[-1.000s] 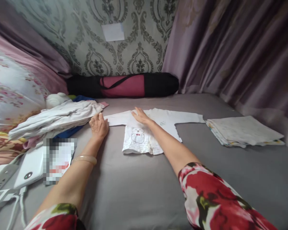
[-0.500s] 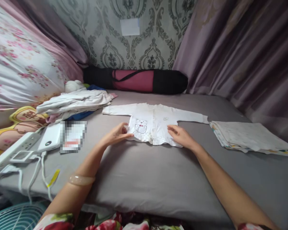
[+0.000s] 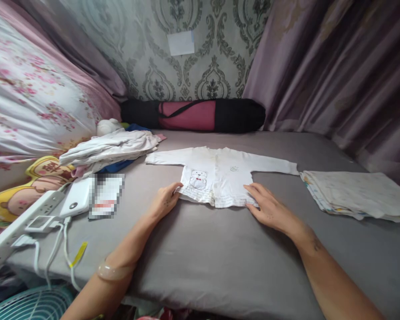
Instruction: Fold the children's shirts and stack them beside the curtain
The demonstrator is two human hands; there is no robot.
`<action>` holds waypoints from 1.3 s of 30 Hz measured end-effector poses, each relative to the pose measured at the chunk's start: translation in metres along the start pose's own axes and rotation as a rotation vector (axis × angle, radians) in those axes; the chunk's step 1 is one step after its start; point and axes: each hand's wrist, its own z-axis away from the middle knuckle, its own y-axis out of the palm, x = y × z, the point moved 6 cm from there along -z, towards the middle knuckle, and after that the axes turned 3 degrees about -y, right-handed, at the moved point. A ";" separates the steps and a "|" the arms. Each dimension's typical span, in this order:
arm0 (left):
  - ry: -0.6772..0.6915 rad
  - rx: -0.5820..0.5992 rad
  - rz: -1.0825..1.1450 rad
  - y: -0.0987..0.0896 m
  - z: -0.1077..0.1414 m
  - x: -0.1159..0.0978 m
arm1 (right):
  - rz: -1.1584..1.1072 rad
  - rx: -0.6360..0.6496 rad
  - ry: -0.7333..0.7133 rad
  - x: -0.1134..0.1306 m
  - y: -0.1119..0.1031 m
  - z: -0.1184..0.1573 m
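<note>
A little white shirt (image 3: pixel 216 178) lies flat in the middle of the frame, on the grey sheet (image 3: pixel 200 253) of what looks like a bed. Its arms are spread wide. A bear picture is on its left half as we see it, and a small green mark is on the other half.

The left hand (image 3: pixel 168 199) is at the shirt's bottom left corner. Its fingers and thumb are close together there, but I cannot tell if they have a bit of cloth between them. The right hand (image 3: pixel 263 205) is at the bottom right corner. Its thumb and first finger are apart, with a gap between them, and they touch the edge of the cloth or sit just beside it.

The shirt looks light, thin and very floppy. It should not break, but it could crumple or slide on the sheet if pulled by one side. The two bottom corners look like good places to pinch, both at once, so the hem stays straight.

A messy heap of clothes (image 3: pixel 110 149) is at the left of the frame, and a neat stack of cloths (image 3: pixel 360 191) is at the right, near the end of one sleeve.
</note>
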 end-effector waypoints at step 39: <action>0.100 0.080 -0.104 -0.008 0.001 0.015 | -0.022 0.240 0.219 -0.005 -0.016 0.012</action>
